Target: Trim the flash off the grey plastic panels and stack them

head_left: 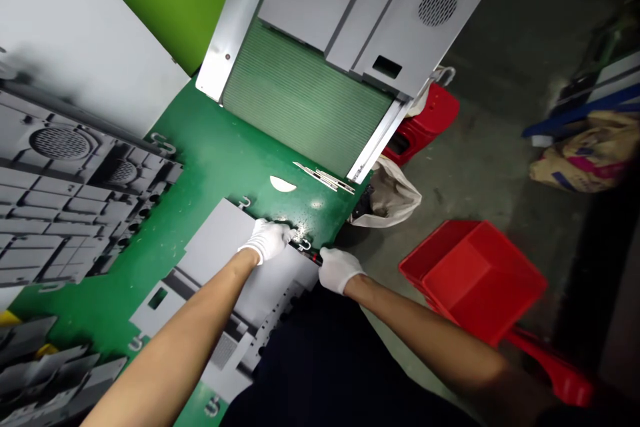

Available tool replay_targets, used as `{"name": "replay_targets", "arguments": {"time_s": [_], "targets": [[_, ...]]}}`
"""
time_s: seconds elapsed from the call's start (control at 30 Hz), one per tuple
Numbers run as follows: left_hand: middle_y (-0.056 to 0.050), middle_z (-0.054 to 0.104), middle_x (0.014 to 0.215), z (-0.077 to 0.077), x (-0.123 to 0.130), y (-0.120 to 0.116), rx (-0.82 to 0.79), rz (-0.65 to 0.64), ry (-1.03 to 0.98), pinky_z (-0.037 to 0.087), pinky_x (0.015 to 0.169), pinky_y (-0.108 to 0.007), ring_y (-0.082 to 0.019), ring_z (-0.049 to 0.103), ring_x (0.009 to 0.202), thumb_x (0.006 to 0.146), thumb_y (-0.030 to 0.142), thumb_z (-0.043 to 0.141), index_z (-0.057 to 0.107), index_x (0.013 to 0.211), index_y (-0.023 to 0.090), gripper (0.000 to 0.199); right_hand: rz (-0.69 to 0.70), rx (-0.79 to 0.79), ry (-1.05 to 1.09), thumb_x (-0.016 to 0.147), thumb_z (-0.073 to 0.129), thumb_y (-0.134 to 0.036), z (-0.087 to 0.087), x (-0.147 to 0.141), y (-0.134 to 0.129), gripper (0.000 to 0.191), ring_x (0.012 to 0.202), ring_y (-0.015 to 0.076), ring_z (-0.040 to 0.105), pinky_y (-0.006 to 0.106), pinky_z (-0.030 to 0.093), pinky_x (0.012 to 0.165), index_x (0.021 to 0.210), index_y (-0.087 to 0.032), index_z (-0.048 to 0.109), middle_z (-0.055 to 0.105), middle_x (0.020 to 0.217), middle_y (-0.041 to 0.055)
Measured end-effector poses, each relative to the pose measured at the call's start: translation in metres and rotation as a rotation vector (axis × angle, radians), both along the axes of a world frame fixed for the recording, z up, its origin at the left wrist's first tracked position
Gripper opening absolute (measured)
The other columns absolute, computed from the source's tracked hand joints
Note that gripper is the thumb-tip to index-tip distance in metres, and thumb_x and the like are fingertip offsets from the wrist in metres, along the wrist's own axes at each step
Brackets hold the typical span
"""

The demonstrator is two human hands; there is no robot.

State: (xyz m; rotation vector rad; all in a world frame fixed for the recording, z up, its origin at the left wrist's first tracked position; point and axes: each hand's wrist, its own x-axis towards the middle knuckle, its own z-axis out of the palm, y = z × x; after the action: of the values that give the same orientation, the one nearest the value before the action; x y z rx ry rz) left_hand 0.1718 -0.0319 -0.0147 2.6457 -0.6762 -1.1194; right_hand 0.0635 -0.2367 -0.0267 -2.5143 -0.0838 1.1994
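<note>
A light grey plastic panel (215,237) with cut-outs and small hooks along its sides lies on the green work table (200,140). My left hand (270,240), in a white glove, is closed at the panel's upper edge; its fingertips are partly blurred. To its right, my gloved right hand (341,271) is wrapped round a slim dark tool (314,256) with a red band. The tool points left along the panel's edge, near a white hook (303,244). Its exact kind is too small to tell. Dark specks dot the tabletop beyond my hands.
A conveyor (300,107) with a green ribbed belt carries another grey panel (320,0) ahead. More panels (60,200) stand at left. Pale strips (325,177) and a white half-round piece (283,184) lie on the table. An open sack (395,200) and red bin (480,280) stand right.
</note>
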Motion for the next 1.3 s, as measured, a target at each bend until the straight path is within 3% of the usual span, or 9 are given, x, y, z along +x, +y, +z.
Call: {"name": "replay_targets", "arguments": {"time_s": [0.13, 0.27, 0.43, 0.6, 0.77, 0.97, 1.03, 1.17, 1.3], "targets": [[-0.007, 0.074, 0.082, -0.005, 0.003, -0.006, 0.000, -0.011, 0.090, 0.034, 0.089, -0.043, -0.024, 0.062, 0.080, 0.096, 0.060, 0.027, 0.066, 0.076, 0.022, 0.058, 0.045, 0.041, 0.016, 0.074, 0.057, -0.026, -0.001, 0.003, -0.005, 0.027, 0.088, 0.0318, 0.071, 0.036, 0.047, 0.067, 0.100, -0.021, 0.061, 0.073, 0.100, 0.0128], [-0.009, 0.075, 0.085, -0.001, 0.005, -0.018, 0.030, -0.030, 0.231, 0.031, 0.096, -0.050, -0.027, 0.064, 0.084, 0.088, 0.074, 0.035, 0.068, 0.073, 0.021, 0.064, 0.034, 0.055, 0.024, 0.083, 0.053, -0.043, 0.003, -0.001, -0.009, 0.029, 0.091, 0.0327, 0.072, 0.036, 0.049, 0.069, 0.100, -0.021, 0.062, 0.074, 0.100, 0.0137], [-0.012, 0.075, 0.087, 0.005, 0.003, -0.030, 0.118, -0.091, 0.258, 0.032, 0.099, -0.054, -0.031, 0.065, 0.089, 0.083, 0.077, 0.042, 0.070, 0.071, 0.020, 0.064, -0.029, 0.045, -0.028, 0.091, 0.026, -0.076, 0.003, -0.012, -0.004, 0.072, 0.093, 0.0356, 0.072, 0.041, 0.050, 0.076, 0.098, -0.017, 0.066, 0.075, 0.094, 0.0182], [-0.019, 0.075, 0.091, -0.011, -0.001, -0.035, 0.213, -0.031, 0.187, 0.038, 0.097, -0.053, -0.037, 0.067, 0.095, 0.078, 0.075, 0.051, 0.074, 0.079, 0.017, 0.062, 0.029, 0.025, -0.079, 0.096, 0.016, -0.071, -0.001, -0.013, -0.003, 0.077, 0.089, 0.0348, 0.072, 0.041, 0.050, 0.076, 0.098, -0.014, 0.068, 0.074, 0.091, 0.0194], [-0.019, 0.075, 0.088, -0.025, 0.005, -0.043, 0.240, 0.073, 0.228, 0.041, 0.092, -0.052, -0.041, 0.067, 0.097, 0.073, 0.076, 0.056, 0.076, 0.085, 0.019, 0.062, 0.045, -0.015, -0.079, 0.098, 0.018, -0.067, 0.001, -0.013, -0.002, 0.074, 0.091, 0.0333, 0.072, 0.039, 0.050, 0.079, 0.099, -0.013, 0.069, 0.074, 0.091, 0.0196], [-0.008, 0.077, 0.090, -0.009, 0.002, -0.039, 0.036, 0.118, 0.317, 0.042, 0.096, -0.045, -0.030, 0.067, 0.093, 0.077, 0.068, 0.061, 0.076, 0.082, 0.024, 0.047, 0.055, -0.019, -0.101, 0.098, 0.018, -0.068, 0.001, -0.013, -0.001, 0.075, 0.088, 0.0347, 0.072, 0.040, 0.050, 0.076, 0.100, -0.013, 0.070, 0.074, 0.091, 0.0202], [-0.005, 0.076, 0.087, -0.005, -0.004, -0.033, -0.122, 0.175, 0.373, 0.044, 0.095, -0.038, -0.024, 0.067, 0.089, 0.082, 0.063, 0.059, 0.076, 0.081, 0.023, 0.043, 0.052, -0.008, -0.091, 0.097, 0.016, -0.069, 0.000, -0.012, -0.002, 0.077, 0.089, 0.0346, 0.072, 0.040, 0.050, 0.076, 0.100, -0.013, 0.070, 0.074, 0.091, 0.0204], [-0.004, 0.072, 0.079, 0.000, -0.010, -0.020, -0.602, 0.399, 0.525, 0.049, 0.073, -0.029, -0.018, 0.063, 0.074, 0.080, 0.062, 0.065, 0.072, 0.074, 0.018, 0.045, 0.035, 0.009, -0.063, 0.098, 0.017, -0.068, -0.001, -0.012, -0.003, 0.077, 0.093, 0.0340, 0.072, 0.040, 0.049, 0.079, 0.100, -0.013, 0.070, 0.074, 0.094, 0.0206], [-0.005, 0.073, 0.084, 0.011, 0.008, -0.015, -0.720, 0.695, 0.321, 0.050, 0.074, -0.028, -0.018, 0.062, 0.077, 0.080, 0.060, 0.067, 0.073, 0.080, 0.017, 0.043, -0.016, 0.043, -0.034, 0.096, 0.020, -0.071, 0.000, -0.014, -0.004, 0.075, 0.095, 0.0331, 0.071, 0.039, 0.047, 0.081, 0.104, -0.014, 0.069, 0.074, 0.098, 0.0195]]}}
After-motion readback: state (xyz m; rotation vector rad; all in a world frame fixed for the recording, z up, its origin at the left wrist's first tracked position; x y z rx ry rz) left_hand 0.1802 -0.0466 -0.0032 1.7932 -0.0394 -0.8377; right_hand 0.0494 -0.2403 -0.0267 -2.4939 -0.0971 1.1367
